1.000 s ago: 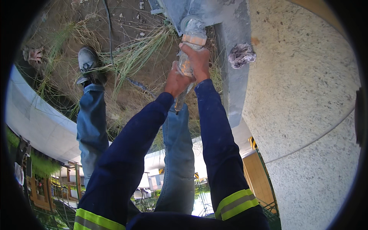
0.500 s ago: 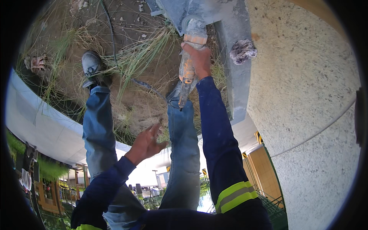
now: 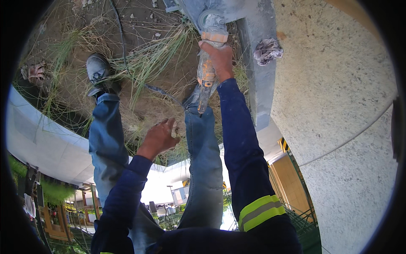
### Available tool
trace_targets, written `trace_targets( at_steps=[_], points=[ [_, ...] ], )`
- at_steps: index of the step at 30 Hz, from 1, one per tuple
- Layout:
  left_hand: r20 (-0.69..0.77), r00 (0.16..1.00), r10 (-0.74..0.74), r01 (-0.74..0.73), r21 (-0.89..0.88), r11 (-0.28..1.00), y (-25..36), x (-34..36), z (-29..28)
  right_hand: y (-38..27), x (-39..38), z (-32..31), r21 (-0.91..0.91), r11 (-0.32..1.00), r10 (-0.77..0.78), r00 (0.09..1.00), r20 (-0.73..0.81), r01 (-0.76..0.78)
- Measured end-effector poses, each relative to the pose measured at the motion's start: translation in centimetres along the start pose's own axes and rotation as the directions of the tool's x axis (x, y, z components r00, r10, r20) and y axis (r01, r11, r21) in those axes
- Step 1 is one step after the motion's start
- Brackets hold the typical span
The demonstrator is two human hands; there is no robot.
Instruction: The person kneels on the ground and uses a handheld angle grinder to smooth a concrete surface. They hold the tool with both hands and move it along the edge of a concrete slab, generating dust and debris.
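The wide camera is worn on the head and looks down past the near arms (image 3: pixel 239 127) to the ground (image 3: pixel 177 72) farther off.

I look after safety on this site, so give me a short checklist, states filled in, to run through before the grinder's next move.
1. Right hand gripping the grinder: ok, wrapped around its body.
2. Left hand on the grinder: not ok, open and off it.
3. Gloves worn: not ok, both hands bare.
4. Crumpled cloth clear of the disc: ok, lying apart on the grey ledge.
5. Disc stopped: cannot tell.
6. Dark cord free of snags: cannot tell, grass partly covers it.
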State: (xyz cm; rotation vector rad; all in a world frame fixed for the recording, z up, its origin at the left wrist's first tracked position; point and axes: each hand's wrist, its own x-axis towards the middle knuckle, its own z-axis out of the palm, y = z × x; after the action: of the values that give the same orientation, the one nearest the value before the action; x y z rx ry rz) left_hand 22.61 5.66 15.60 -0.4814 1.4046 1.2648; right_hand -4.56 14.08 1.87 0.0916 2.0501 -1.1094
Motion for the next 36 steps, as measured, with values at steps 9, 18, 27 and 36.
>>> trace_targets(
  at_steps=[9,18,27,36],
  points=[
    [-0.179,0.980,0.090,-0.083,0.049,0.995,-1.5,-0.1,1.1,-1.5,2.0,-0.7,0.078,0.996,0.047,0.999,-0.015,-0.046],
    [0.019,1.000,0.005,-0.005,0.026,1.000,-1.0,0.0,-0.1,0.1,0.5,-0.3,-0.015,1.000,-0.014,0.999,0.029,0.014],
    [-0.076,0.997,0.007,-0.003,0.050,0.999,-1.3,0.2,0.4,-0.7,1.0,-0.9,-0.034,0.999,0.013,1.000,-0.015,-0.014],
    [-0.137,0.990,0.042,-0.034,0.062,0.997,-1.6,0.3,0.6,-0.6,3.0,-0.3,0.008,0.998,-0.057,0.998,-0.019,0.057]
  ],
)
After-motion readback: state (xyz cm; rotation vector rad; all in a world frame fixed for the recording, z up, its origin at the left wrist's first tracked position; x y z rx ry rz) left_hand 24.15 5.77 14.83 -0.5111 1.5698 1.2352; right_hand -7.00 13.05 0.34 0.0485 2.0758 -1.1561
